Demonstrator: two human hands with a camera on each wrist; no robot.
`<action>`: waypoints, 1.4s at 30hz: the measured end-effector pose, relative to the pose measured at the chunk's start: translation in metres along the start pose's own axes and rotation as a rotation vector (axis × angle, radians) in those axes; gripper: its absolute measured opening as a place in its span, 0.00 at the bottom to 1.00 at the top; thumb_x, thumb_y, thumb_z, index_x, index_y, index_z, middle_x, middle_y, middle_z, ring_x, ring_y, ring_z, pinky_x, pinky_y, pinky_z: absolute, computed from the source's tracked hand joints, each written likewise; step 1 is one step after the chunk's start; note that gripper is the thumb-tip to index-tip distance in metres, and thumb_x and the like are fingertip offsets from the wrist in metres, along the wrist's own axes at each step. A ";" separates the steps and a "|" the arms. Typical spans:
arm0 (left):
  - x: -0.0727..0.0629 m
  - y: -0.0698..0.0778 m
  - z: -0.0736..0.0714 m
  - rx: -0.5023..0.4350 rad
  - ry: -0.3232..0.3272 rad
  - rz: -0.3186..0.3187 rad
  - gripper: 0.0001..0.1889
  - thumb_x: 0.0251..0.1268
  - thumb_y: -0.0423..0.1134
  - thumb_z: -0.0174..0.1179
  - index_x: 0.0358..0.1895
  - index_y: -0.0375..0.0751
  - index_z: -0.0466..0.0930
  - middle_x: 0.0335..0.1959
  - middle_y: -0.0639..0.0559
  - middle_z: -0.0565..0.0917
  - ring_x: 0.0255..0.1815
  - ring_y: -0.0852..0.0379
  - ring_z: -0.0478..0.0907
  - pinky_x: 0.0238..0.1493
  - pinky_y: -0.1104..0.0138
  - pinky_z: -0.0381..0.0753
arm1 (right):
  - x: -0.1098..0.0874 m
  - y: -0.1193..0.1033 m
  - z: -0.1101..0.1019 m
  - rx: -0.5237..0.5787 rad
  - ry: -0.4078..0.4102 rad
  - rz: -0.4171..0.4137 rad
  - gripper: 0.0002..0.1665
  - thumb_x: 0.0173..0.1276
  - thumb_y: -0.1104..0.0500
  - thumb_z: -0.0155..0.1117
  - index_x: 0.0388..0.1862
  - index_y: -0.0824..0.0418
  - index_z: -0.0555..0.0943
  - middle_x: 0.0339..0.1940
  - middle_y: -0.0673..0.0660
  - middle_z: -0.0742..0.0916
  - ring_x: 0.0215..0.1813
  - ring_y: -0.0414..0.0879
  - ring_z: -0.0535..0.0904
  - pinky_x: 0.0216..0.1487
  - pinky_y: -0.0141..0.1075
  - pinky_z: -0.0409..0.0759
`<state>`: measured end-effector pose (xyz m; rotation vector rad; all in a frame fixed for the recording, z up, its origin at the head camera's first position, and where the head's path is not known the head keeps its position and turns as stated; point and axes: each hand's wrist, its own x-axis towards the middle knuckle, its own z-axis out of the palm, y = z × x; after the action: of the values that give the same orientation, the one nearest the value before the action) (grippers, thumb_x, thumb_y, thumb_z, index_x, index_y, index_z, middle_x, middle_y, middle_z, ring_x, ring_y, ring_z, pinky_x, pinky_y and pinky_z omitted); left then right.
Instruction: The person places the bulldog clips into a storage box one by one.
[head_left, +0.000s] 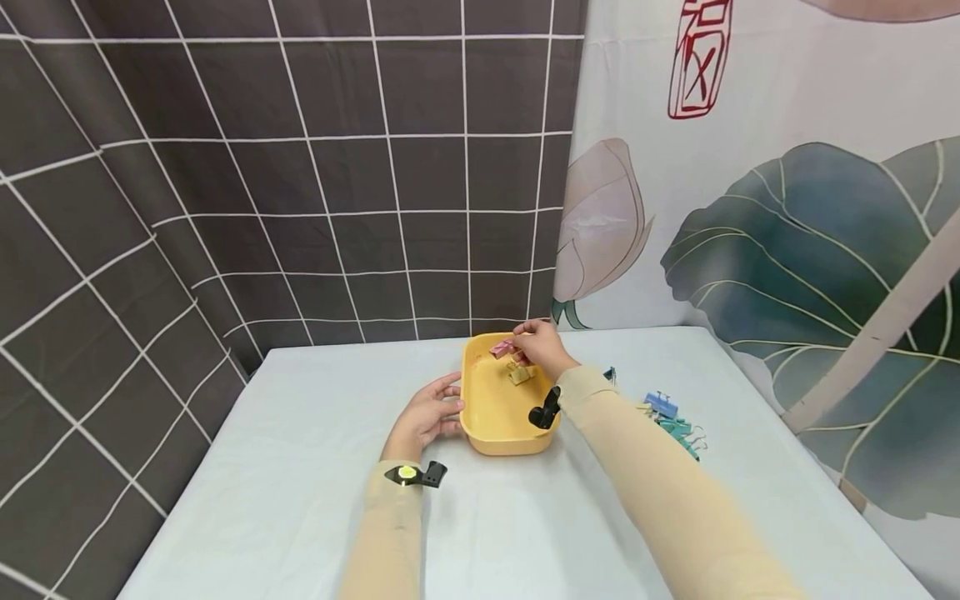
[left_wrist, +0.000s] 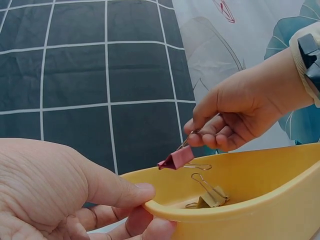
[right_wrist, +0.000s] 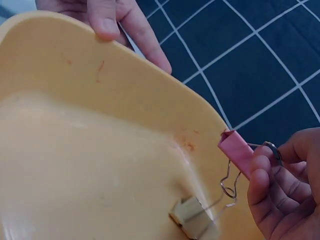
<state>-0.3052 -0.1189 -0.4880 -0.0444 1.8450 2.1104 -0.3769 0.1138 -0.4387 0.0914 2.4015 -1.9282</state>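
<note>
A yellow plastic tub stands on the white table. My left hand grips its left rim, with the thumb on the edge and the fingers against the outer wall. Over the tub's far end, my right hand pinches a pink binder clip by one wire handle. The clip's other handle hangs loose below it. Inside the tub, under the pink clip, lies a yellow binder clip with its wire handles sticking up.
Right of the tub, beside the right sleeve, lie a blue binder clip and several teal binder clips. Another dark clip shows partly behind that sleeve. A dark gridded cloth hangs behind the table.
</note>
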 end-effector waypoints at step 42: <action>0.002 -0.001 -0.001 -0.002 -0.025 0.020 0.34 0.69 0.21 0.55 0.77 0.41 0.62 0.60 0.36 0.71 0.39 0.53 0.81 0.31 0.66 0.88 | 0.008 0.020 0.028 0.007 0.042 0.161 0.09 0.72 0.63 0.58 0.48 0.65 0.79 0.31 0.58 0.84 0.21 0.42 0.75 0.28 0.32 0.83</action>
<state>-0.3068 -0.1191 -0.4895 0.0000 1.8365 2.1170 -0.3826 0.0904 -0.4646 0.3180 2.3325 -1.8816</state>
